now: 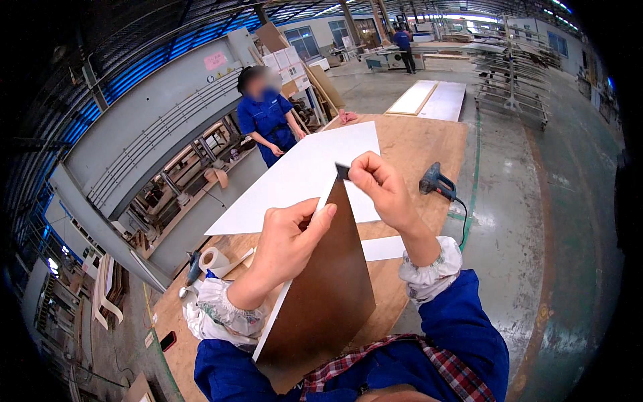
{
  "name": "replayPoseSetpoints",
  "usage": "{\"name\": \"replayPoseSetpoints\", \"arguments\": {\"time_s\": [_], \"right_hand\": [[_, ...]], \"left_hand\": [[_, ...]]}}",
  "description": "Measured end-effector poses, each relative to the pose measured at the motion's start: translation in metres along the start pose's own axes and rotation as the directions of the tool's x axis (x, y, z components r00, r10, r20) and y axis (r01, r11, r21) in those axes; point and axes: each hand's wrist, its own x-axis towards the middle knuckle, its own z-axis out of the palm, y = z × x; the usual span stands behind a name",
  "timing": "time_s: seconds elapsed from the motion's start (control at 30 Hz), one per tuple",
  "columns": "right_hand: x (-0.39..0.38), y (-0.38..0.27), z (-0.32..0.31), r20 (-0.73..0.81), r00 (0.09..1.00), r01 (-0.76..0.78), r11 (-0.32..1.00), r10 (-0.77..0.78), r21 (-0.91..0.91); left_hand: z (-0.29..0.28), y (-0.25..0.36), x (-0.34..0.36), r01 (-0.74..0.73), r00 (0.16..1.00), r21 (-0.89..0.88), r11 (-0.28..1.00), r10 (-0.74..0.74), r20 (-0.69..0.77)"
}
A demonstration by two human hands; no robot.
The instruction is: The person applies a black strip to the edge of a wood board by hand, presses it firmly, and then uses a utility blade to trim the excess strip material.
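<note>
A brown-faced panel (331,288) with a white edge stands tilted up on the table in front of me. My left hand (287,240) is closed round its white edge, thumb over the brown face. At the panel's top corner, my right hand (380,187) pinches a small flat black piece (342,171), which touches or nearly touches the edge there; its exact kind is not clear. Behind the panel lies a large white sheet (295,177), flat on the wooden tabletop (425,141). A white strip (383,248) rests beneath my right wrist.
A heat gun (437,179) with a cord lies at the table's right edge. On the left are a tape roll (213,258), a blue-and-black tool (194,266) and a phone (168,340). A co-worker (266,117) touches the white sheet's far side. A large press (157,127) stands left.
</note>
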Motion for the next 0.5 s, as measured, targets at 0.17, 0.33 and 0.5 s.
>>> {"name": "replayPoseSetpoints", "arguments": {"time_s": [0.17, 0.33, 0.5], "right_hand": [[-0.006, -0.003, 0.001, -0.025, 1.0, 0.01, 0.998, -0.009, 0.06], [-0.012, -0.004, 0.005, 0.019, 0.999, 0.027, 0.998, -0.026, -0.052], [-0.001, 0.005, 0.0, -0.069, 0.998, 0.008, 0.999, -0.01, -0.035]], "left_hand": [[0.002, 0.0, 0.002, -0.044, 0.999, 0.018, 0.999, 0.044, -0.023], [0.003, -0.001, 0.002, -0.045, 0.998, -0.003, 0.999, 0.045, -0.039], [0.001, 0.001, 0.001, -0.037, 0.999, 0.004, 0.999, 0.037, -0.024]]}}
